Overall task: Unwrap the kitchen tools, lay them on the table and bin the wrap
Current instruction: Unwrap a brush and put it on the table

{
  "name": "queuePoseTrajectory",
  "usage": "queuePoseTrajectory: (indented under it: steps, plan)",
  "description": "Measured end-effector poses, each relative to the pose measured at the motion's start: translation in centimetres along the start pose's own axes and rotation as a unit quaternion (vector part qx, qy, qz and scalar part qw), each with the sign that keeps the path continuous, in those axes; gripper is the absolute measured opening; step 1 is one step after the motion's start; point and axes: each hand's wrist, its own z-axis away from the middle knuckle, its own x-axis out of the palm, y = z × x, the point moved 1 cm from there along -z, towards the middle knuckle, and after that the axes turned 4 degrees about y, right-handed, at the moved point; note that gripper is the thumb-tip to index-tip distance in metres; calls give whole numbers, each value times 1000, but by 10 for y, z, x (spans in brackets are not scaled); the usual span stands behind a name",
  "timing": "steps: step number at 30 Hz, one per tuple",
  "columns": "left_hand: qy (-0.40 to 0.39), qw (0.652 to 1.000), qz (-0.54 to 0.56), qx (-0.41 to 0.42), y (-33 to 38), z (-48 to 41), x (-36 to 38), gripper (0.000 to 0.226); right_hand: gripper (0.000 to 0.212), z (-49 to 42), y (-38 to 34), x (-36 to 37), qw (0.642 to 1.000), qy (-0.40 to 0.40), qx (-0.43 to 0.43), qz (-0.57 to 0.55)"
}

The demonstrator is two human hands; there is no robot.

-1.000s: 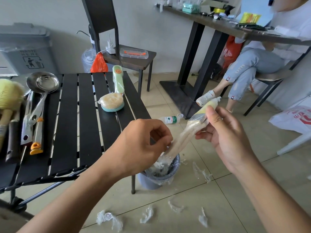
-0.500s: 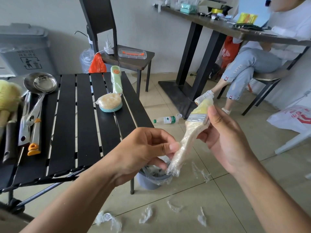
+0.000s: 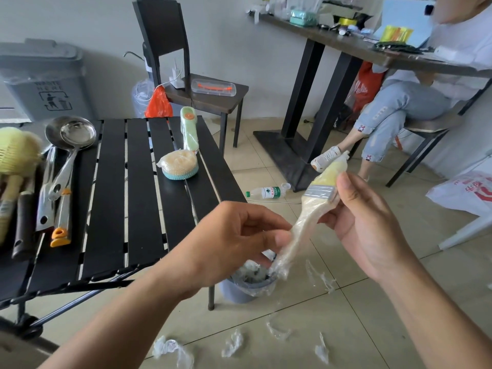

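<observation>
Clear cling film (image 3: 286,251) clung tight round the bristles of the pastry brush (image 3: 319,191), and I judged that was the risk: stretched thin, it could tear into shreds and land on the tiles beside the scraps (image 3: 173,350) lying there, not in the small lined bin (image 3: 247,288) below my hands. A hard tug could also twist the brush out of my grip. My right hand (image 3: 364,225) held the brush tilted, handle up and away, thumb and fingers clamped at the metal ferrule. My left hand (image 3: 226,241), knuckles up, pinched the film's lower end between thumb and curled fingers, just off the edge of the black slatted table (image 3: 138,182).
</observation>
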Motion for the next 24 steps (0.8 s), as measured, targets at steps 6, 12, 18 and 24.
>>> queuePoseTrajectory:
  steps: [6,12,18,24]
  plan:
    - [43,999,-1,-5,1,0,1,11,31,2,-1,7,1000,-6,-12,-10]
    - [54,998,-14,-18,0,1,1,6,29,2,0,9,1000,-5,-7,-7]
    - [90,985,-147,29,6,2,6,15,37,1,-1,5,1000,4,-8,13]
    - [101,983,-145,52,8,4,9,19,40,-1,-1,4,999,18,-7,32]
